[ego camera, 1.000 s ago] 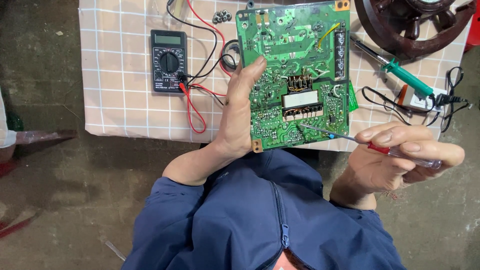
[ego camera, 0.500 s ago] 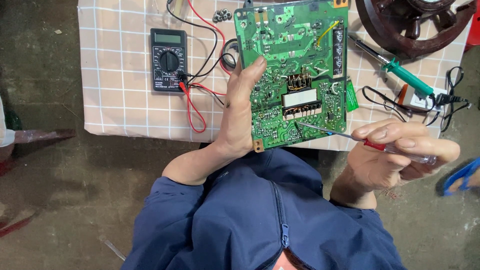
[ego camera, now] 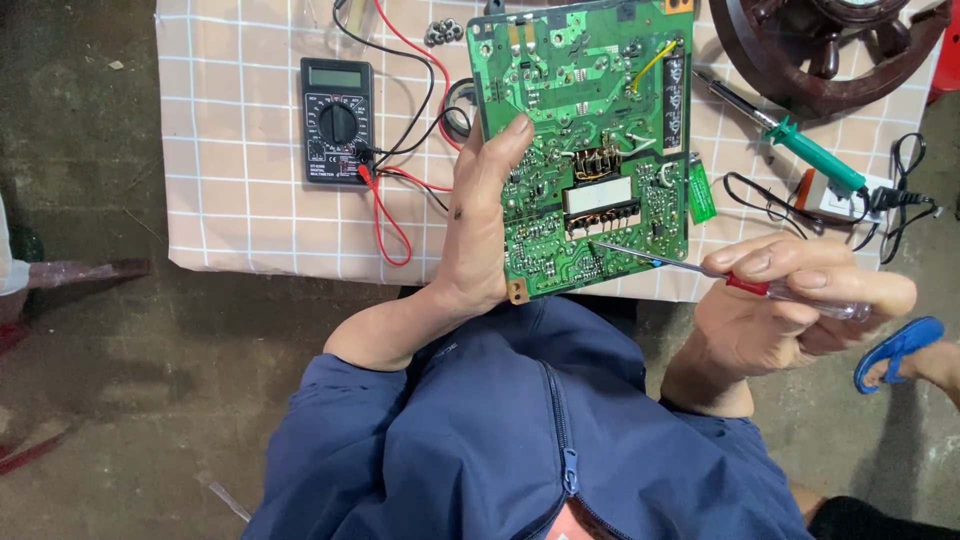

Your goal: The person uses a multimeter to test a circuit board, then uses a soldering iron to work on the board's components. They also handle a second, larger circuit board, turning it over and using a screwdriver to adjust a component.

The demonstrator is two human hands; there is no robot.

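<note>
A large green circuit board [ego camera: 585, 110] lies tilted at the front edge of a checked tablecloth [ego camera: 240, 200]. My left hand [ego camera: 480, 225] grips the board's left side, fingers up along its edge. A screwdriver [ego camera: 700, 268] with a red collar and clear handle is pinched in my right hand [ego camera: 790, 305]. Its thin shaft reaches left, and the tip touches the board's lower part just below a black-and-white component [ego camera: 600, 200].
A black multimeter [ego camera: 338, 120] with red and black leads [ego camera: 385, 215] lies left of the board. A green-handled soldering iron [ego camera: 800, 145] and black cables [ego camera: 880, 210] lie to the right, below a dark wooden wheel [ego camera: 830, 45]. Small screws [ego camera: 442, 32] sit at the top. A blue sandal [ego camera: 900, 350] shows at right.
A foot in a blue sandal has come into view at the lower right. The screwdriver tip has shifted slightly left along the board. My left hand keeps its hold.
</note>
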